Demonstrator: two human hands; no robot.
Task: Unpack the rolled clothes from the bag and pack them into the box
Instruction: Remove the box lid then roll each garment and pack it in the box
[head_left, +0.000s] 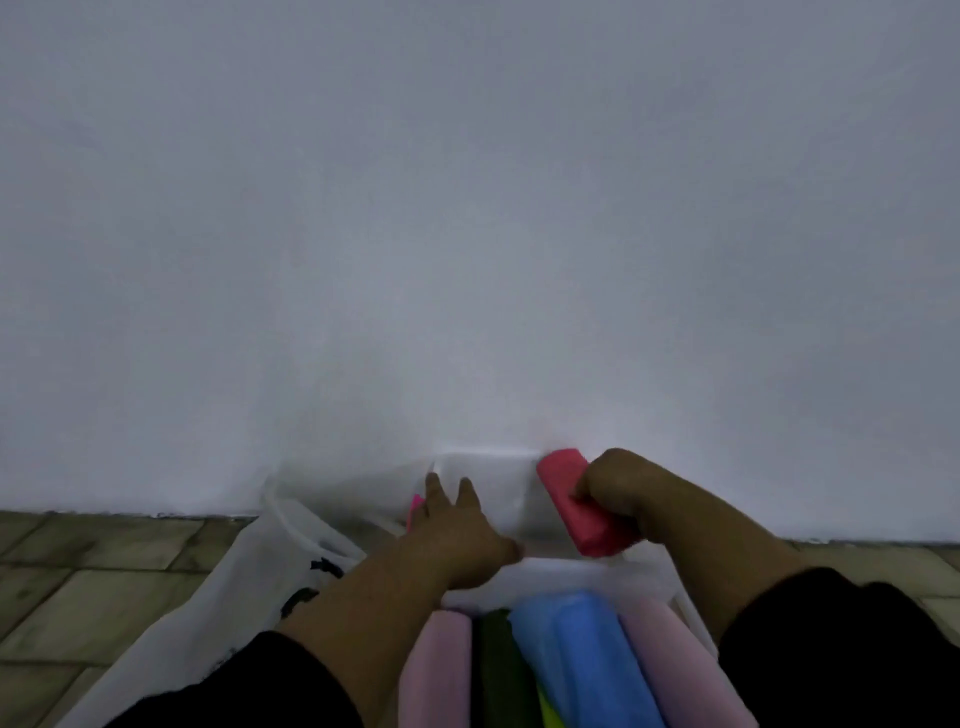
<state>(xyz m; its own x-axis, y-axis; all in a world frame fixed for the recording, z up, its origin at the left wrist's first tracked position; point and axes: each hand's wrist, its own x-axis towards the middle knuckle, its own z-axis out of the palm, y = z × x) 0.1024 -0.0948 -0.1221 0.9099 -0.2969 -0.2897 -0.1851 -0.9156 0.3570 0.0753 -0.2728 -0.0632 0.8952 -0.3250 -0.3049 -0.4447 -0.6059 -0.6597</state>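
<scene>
Holding a red roll (576, 501) in the right hand (623, 493), with fingers curled round it, at the right edge of the far white container (488, 493) by the wall. Reaching out with the left hand (457, 525), fingers spread, gripping nothing. Could easily snag that floppy white side going in, or loosen the roll by squeezing off-centre. More rolls (582, 654) packed close in front.

Location: indoor floor area; room type undetermined.
A plain white painted wall (467, 208) meets a floor of dull beige rectangular tiles (104, 587) with dark joints.
</scene>
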